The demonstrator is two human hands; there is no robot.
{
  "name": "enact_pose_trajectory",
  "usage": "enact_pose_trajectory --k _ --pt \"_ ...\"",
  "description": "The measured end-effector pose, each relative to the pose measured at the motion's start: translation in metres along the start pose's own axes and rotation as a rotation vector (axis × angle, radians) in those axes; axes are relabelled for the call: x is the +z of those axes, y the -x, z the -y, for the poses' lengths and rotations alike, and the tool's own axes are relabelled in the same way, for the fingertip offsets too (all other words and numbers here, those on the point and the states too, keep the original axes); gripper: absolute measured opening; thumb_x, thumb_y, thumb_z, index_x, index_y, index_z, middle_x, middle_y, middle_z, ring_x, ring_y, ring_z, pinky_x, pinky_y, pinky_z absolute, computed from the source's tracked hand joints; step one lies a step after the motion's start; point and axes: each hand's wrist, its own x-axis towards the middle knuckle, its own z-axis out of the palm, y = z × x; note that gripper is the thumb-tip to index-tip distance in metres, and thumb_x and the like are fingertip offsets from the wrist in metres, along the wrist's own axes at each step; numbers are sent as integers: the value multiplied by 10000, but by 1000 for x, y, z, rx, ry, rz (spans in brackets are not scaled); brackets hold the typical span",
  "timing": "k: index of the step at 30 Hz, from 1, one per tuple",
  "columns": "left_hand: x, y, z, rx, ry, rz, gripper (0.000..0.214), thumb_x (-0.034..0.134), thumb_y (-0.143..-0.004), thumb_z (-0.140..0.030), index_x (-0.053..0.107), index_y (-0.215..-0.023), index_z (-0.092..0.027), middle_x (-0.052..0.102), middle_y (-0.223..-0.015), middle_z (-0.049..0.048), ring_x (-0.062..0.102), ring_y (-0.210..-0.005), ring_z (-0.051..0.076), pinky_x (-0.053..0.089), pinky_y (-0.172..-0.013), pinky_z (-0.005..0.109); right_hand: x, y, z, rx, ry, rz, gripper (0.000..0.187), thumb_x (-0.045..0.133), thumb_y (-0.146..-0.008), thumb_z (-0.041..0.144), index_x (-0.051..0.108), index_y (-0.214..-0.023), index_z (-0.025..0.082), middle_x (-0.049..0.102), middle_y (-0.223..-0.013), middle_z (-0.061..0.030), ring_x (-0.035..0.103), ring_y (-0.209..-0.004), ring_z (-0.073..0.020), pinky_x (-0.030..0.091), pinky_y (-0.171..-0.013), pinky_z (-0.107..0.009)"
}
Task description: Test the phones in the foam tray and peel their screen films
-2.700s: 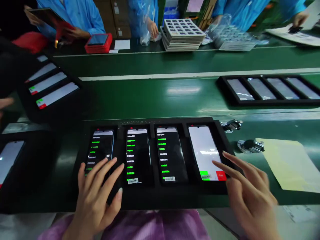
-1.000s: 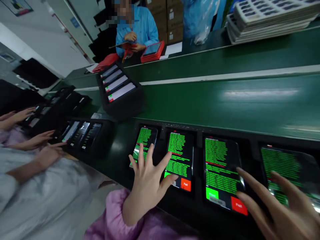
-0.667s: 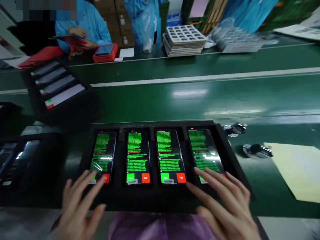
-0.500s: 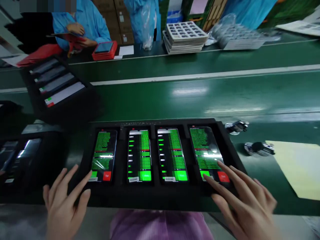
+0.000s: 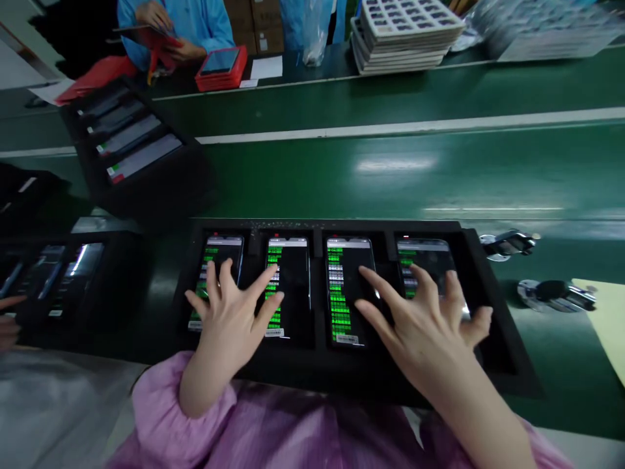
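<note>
Several smartphones lie face up in the slots of a black foam tray (image 5: pixel 342 374) in front of me, their screens showing lists of green text. My left hand (image 5: pixel 232 312) is spread over the leftmost phone (image 5: pixel 211 251) and the second phone (image 5: pixel 299 293), holding neither. Over the third phone (image 5: pixel 342 299) and the rightmost phone (image 5: pixel 434 246) my right hand (image 5: pixel 430 319) is also spread, fingertips at the glass. Whether each fingertip touches cannot be made out. Small barcode labels sit at the phones' lower ends.
Left of me stands another black phone tray (image 5: pixel 97 306), with a co-worker's hand (image 5: pixel 10 319) at its edge. A tilted phone tray (image 5: pixel 141 176) is farther back. Metal clamp-like fixtures (image 5: pixel 556 294) and yellow paper (image 5: pixel 603 319) lie right. White trays (image 5: pixel 405 39) are stacked across the bench.
Both hands have moved inward over the phones from the outer ones. The red and green buttons have gone, and the screens now show different lists. The view has shifted.
</note>
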Motion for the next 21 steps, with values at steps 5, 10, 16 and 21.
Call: enact_pose_trajectory --k 5,10,16,21 --pt "-17 -17 12 13 92 -159 473 464 -1139 -511 582 -1593 -451 328 -1704 147 156 -1672 600 236 -1181 981 -26 -14 -30 -65 -151 -92 471 507 -1128 504 596 -1584 426 584 -1516 -157 436 -1530 -554 429 -1092 -867" --pt "-30 16 62 28 243 -501 547 538 -1118 -440 453 -1642 -573 467 -1721 -69 402 -1628 448 309 -1355 737 -52 23 -71 -107 -347 -258 380 492 -1108 168 686 -1390 333 686 -1336 -62 690 -1232 -262 552 -1054 -434" --pt "-5 23 89 -103 313 -412 484 514 -1097 -588 521 -1581 -592 603 -1593 -105 582 -1467 433 457 -1258 766 -38 41 -82 -114 -160 -158 373 535 -1099 244 711 -1422 307 582 -1589 -93 575 -1422 -408 505 -1110 -594" --pt "11 30 103 -3 263 -442 463 580 -1083 -461 627 -1510 -289 667 -1473 106 648 -1377 366 493 -1251 610 -35 61 -92 -14 -292 -150 592 488 -1088 256 556 -1586 569 623 -1553 -38 680 -1283 -353 563 -1032 -601"
